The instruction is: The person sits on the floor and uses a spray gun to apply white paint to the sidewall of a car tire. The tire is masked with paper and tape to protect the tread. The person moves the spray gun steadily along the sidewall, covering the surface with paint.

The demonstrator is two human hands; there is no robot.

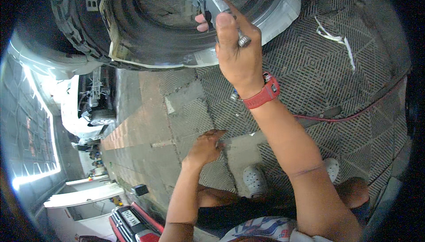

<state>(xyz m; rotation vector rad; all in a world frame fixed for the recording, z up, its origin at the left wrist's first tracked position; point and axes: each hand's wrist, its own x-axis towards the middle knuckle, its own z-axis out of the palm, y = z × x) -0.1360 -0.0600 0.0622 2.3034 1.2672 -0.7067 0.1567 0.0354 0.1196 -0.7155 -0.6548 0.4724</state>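
The fingers of the right hand (pixel 237 51) are closed tight around a shiny metal wrench (pixel 217 9). The wrench is long and thin. It runs from the hand up and to the left, and its far end points into the middle of a big black tire (pixel 146 25). A red watch (pixel 263 93) sits on that wrist. The left hand (pixel 206 147) rests lower down, with its fingers spread flat on the grey floor mat (pixel 310 78). A red hose (pixel 354 116) lies on the mat.
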